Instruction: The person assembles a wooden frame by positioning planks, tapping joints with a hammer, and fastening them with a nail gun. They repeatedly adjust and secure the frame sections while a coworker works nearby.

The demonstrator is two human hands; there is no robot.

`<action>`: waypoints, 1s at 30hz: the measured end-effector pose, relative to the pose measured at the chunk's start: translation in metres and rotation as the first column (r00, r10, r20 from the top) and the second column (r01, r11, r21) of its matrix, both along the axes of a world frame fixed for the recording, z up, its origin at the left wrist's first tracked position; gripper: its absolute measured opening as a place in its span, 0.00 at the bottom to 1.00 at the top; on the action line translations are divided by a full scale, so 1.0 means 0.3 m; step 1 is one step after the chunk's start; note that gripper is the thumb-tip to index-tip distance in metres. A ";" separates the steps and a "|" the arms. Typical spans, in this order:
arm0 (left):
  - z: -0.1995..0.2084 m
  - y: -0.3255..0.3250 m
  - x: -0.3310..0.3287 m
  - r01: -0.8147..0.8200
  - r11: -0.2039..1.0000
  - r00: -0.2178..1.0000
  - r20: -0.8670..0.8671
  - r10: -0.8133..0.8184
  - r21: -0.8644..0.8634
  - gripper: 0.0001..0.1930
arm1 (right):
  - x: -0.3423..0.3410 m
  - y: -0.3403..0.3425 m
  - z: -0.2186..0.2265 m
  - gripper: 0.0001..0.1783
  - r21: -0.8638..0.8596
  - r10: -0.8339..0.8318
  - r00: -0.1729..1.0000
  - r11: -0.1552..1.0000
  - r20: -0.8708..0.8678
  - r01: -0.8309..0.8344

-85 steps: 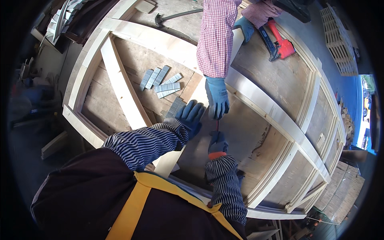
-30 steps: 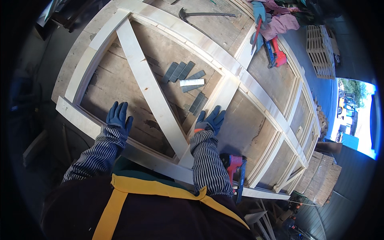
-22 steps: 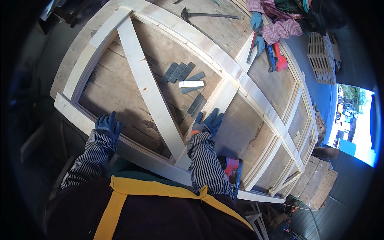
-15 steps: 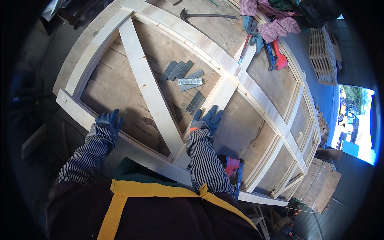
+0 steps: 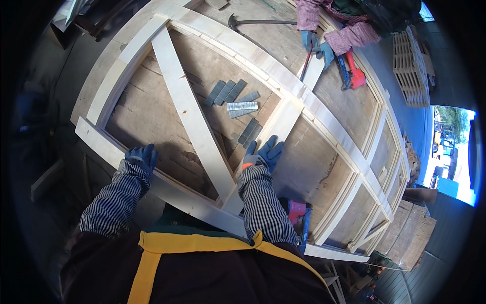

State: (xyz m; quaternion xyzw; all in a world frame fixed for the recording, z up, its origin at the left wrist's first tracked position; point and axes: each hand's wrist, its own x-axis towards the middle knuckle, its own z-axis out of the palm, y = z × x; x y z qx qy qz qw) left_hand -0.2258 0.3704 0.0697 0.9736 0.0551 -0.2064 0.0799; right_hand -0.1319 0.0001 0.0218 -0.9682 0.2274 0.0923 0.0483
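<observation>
Blue-gloved, the right hand (image 5: 266, 153), grip spread apart, seemingly steadies the crosspiece (image 5: 286, 116) and the left hand (image 5: 142, 157), grip impossible to tell, the near rail (image 5: 200, 206); next likely calls for even pressure.

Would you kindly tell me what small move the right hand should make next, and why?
Perhaps press the right blue-gloved hand on the pale wooden crossbar to steady it. That hand lies spread on the bar without a tool, while a co-worker's blue-gloved hands hold a slender red rod, its lower end close to where the bar meets the long pale wooden rail.
</observation>
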 end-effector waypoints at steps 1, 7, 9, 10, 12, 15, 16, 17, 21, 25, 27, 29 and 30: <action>0.008 -0.007 0.000 0.002 1.000 1.000 0.008 -0.002 -0.002 0.21 | -0.006 -0.006 -0.012 0.44 -0.004 0.009 1.000 1.000 0.015 -0.009; 0.001 0.001 -0.005 0.011 1.000 0.999 0.048 -0.010 -0.029 0.21 | -0.018 -0.015 -0.057 0.47 -0.041 0.045 0.987 0.998 0.153 -0.039; 0.000 0.003 -0.005 0.006 1.000 0.999 0.040 -0.006 -0.012 0.21 | -0.016 -0.011 -0.053 0.47 -0.044 0.048 0.986 0.998 0.159 -0.042; 0.001 0.001 -0.003 0.004 1.000 0.999 0.037 -0.003 -0.004 0.21 | -0.019 -0.014 -0.059 0.47 -0.048 0.054 0.983 0.998 0.177 -0.047; 0.013 -0.004 0.004 0.000 1.000 1.000 0.019 0.000 -0.018 0.21 | -0.022 -0.020 -0.070 0.47 -0.056 0.065 0.977 0.997 0.203 -0.054; 0.026 -0.009 0.014 -0.009 1.000 1.000 -0.012 0.009 -0.030 0.21 | -0.022 -0.023 -0.076 0.47 -0.064 0.073 0.974 0.996 0.216 -0.061; 0.027 -0.008 0.015 -0.014 0.999 1.000 -0.023 0.013 -0.032 0.21 | -0.021 -0.022 -0.074 0.47 -0.065 0.074 0.975 0.996 0.211 -0.062; 0.026 -0.005 0.014 -0.010 0.999 1.000 -0.024 0.009 -0.034 0.21 | -0.020 -0.020 -0.073 0.47 -0.066 0.075 0.976 0.996 0.205 -0.063; 0.002 0.008 0.008 0.008 0.999 1.000 -0.005 -0.008 -0.050 0.21 | -0.022 -0.017 -0.063 0.46 -0.058 0.067 0.978 0.997 0.197 -0.056; 0.003 0.008 0.008 0.006 0.999 1.000 -0.014 -0.006 -0.050 0.21 | -0.023 -0.016 -0.059 0.47 -0.057 0.061 0.980 0.997 0.188 -0.051; 0.009 0.003 0.009 0.010 0.999 1.000 -0.007 -0.010 -0.043 0.21 | -0.021 -0.014 -0.053 0.47 -0.052 0.052 0.984 0.998 0.170 -0.044; 0.011 0.004 0.008 0.013 0.999 1.000 -0.006 -0.013 -0.045 0.21 | -0.020 -0.011 -0.048 0.47 -0.049 0.045 0.987 0.998 0.154 -0.038; 0.010 0.005 0.010 0.013 0.999 1.000 -0.009 -0.014 -0.051 0.21 | -0.020 -0.012 -0.050 0.47 -0.051 0.044 0.988 0.998 0.151 -0.037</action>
